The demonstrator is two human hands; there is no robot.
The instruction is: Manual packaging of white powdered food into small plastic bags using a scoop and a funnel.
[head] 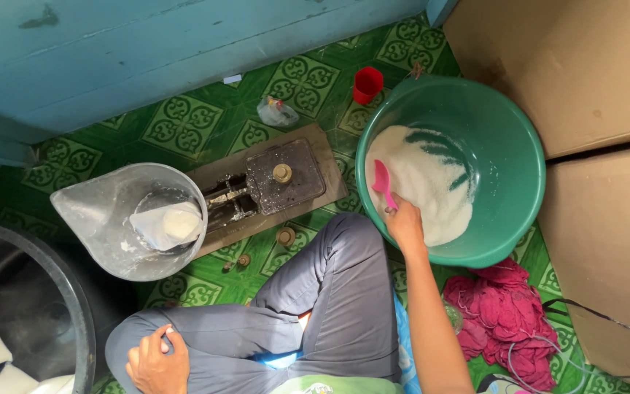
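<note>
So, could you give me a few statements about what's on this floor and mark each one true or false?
1. The right hand holds a pink scoop in the green basin. True.
2. The basin is filled to the brim with white grains. False: the grains cover only part of the bottom.
3. The left hand rests on the person's knee. True.
4. The small red cup stands inside the basin. False: it stands on the green patterned floor, beside the basin's rim.
5. A filled white bag sits in the clear pan of the balance scale. True.
</note>
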